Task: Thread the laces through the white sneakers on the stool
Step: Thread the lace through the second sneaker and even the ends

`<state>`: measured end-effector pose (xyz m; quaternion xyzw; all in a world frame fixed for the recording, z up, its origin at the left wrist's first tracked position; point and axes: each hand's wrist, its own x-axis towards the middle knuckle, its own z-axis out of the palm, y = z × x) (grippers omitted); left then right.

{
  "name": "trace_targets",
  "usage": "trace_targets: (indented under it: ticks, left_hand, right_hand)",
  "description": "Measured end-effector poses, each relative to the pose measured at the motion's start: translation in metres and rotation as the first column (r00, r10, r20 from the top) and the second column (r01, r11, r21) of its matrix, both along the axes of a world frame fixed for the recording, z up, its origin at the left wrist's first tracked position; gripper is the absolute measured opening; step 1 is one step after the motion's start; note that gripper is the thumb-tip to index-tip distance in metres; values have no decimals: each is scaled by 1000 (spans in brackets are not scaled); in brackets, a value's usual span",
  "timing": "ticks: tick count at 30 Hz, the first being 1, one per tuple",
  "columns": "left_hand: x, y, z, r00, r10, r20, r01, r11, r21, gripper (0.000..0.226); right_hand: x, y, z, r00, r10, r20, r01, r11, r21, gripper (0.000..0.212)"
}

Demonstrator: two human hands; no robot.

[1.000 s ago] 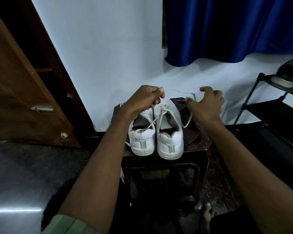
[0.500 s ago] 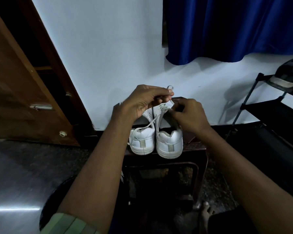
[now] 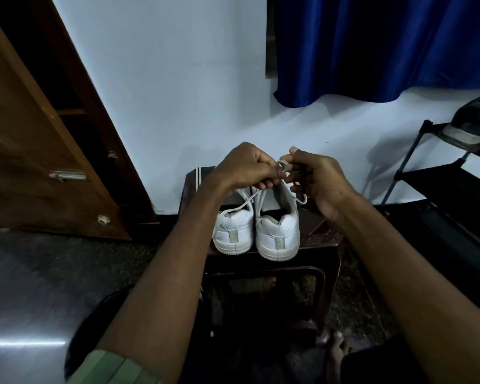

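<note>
- Sneakers [image 3: 257, 231]: the white pair stands side by side on the dark stool [image 3: 320, 239], heels toward the person and toes toward the wall, so each shoe's long axis runs straight away from the body.
- Lace [image 3: 284, 169] rises from the right-hand shoe to a point above its tongue, where both hands meet; a loose tail hangs down just beside the right palm.
- Left hand [image 3: 247, 167]: its grip is tightly curled, thumb and forefinger pinching the lace, with a strand running down from it toward the shoes.
- Right hand [image 3: 320, 178]: its grip is also closed on the lace, fingertips nipping the same short span, touching or almost touching the left fingers.
- Key relation: the eyelets lie directly below and slightly beyond the two grips, hidden by the hands, so I cannot tell which holes are filled.
- Judgement: the right hand sits nearer the outer eyelet row, so it seems better placed to feed the tip downward while the left holds tension.
</note>
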<state>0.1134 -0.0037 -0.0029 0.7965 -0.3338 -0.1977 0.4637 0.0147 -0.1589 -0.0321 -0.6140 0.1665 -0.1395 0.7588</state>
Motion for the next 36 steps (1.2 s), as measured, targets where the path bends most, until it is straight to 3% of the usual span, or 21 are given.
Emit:
trace_targets:
  ticks: [6, 13, 18, 26, 29, 32, 36]
  left_hand:
    - [-4, -4, -1, 991, -92, 93, 83, 992, 98, 19]
    - [-5, -4, 3, 989, -76, 125, 58, 988, 141, 12]
    - [-8, -3, 8, 984, -94, 154, 68, 984, 166, 10]
    - [-1, 0, 4, 936, 50, 347, -63, 998, 26, 12]
    - [-1, 1, 3, 955, 84, 284, -97, 995, 34, 4]
    - [-1, 2, 2, 988, 147, 39, -146, 989, -24, 7]
    - [-3, 4, 5, 966, 177, -189, -202, 971, -125, 9]
  right_hand:
    - [1, 4, -5, 996, -84, 34, 87, 990, -111, 3]
    - [-1, -5, -2, 998, -56, 28, 59, 993, -105, 18]
    - [3, -5, -1, 994, -65, 84, 52, 988, 148, 24]
    - [3, 7, 1, 994, -88, 62, 83, 993, 80, 23]
    - [2, 7, 0, 991, -92, 97, 95, 995, -22, 21]
    - [0, 3, -3, 987, -127, 103, 139, 982, -124, 24]
    - [-5, -1, -8, 1000, -3, -16, -5, 883, -469, 26]
